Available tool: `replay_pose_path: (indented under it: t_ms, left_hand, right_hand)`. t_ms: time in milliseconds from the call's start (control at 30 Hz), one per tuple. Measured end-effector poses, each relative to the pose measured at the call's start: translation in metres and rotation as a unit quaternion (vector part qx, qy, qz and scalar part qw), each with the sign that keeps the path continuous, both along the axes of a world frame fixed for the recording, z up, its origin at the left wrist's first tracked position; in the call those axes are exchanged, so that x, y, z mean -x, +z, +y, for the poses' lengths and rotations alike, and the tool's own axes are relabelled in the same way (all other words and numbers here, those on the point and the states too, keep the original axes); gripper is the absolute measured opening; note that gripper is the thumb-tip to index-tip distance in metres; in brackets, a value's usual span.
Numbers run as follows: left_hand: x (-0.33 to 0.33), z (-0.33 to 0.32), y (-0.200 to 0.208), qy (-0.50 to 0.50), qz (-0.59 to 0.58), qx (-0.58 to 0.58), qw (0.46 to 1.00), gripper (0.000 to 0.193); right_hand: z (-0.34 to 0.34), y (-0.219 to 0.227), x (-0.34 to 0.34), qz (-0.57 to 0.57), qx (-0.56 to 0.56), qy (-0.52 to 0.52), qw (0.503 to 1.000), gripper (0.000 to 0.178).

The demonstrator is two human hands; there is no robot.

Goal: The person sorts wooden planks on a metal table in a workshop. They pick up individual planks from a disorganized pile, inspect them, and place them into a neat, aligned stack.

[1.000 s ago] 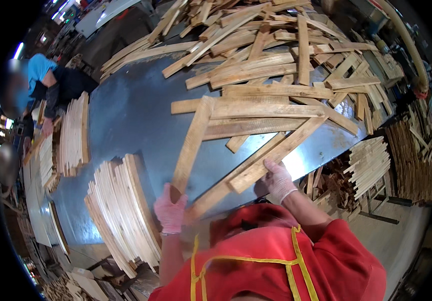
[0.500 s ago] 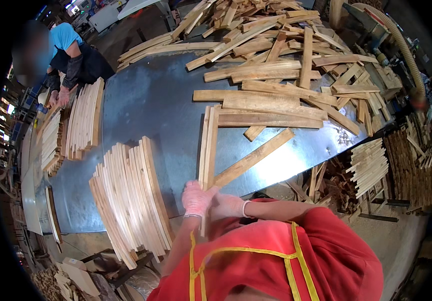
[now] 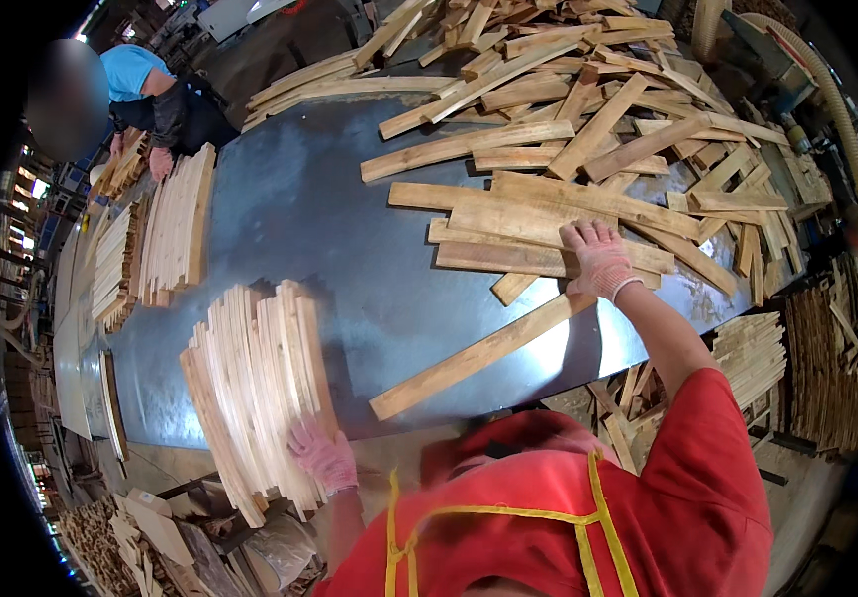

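Under right hand (image 3: 603,263), planks (image 3: 508,259) partly hidden

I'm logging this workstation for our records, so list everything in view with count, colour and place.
metal table: one, blue-grey, centre
loose boards: too many to count, tan, heaped on the table's far and right parts
diagonal board: one, tan, near edge
near row of boards: one, pale, table's near left
far rows: at least two, pale, far left
floor stacks: at least two, brown and pale, right
hose: one, beige, upper right
co-worker: one, blue top, upper left
left hand: one, pink-gloved, at the near row
right hand: one, pink-gloved, on loose boards
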State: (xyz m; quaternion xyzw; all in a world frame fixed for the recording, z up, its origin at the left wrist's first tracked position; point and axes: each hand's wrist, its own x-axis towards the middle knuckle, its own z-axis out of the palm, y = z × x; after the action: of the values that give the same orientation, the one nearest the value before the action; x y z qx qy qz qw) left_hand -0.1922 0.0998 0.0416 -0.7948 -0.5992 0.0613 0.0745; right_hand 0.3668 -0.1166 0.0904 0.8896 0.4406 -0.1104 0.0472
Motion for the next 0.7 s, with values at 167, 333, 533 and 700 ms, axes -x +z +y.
replay_pose_path:
  t_ms: [167, 333, 533, 700]
  left_hand:
    - [-0.110, -0.025, -0.005, -0.261, -0.123, 0.080, 0.954, 0.087]
    - [-0.218, -0.056, -0.009, -0.371, -0.122, 0.146, 0.909, 0.088]
    - [-0.187, -0.047, -0.003, -0.388, -0.138, 0.222, 0.884, 0.067]
    - [-0.061, -0.047, 0.040, -0.147, -0.364, 0.361, 0.846, 0.041]
  right_hand:
    - [0.017, -0.004, -0.040, 0.028, -0.052, 0.039, 0.997, 0.104]
    - [0.027, -0.006, -0.107, 0.225, -0.160, -0.072, 0.958, 0.077]
    - [0.010, -0.032, -0.050, 0.042, -0.070, -0.009, 0.997, 0.100]
    - [0.025, -0.014, 0.006, 0.192, -0.124, -0.132, 0.965, 0.105]
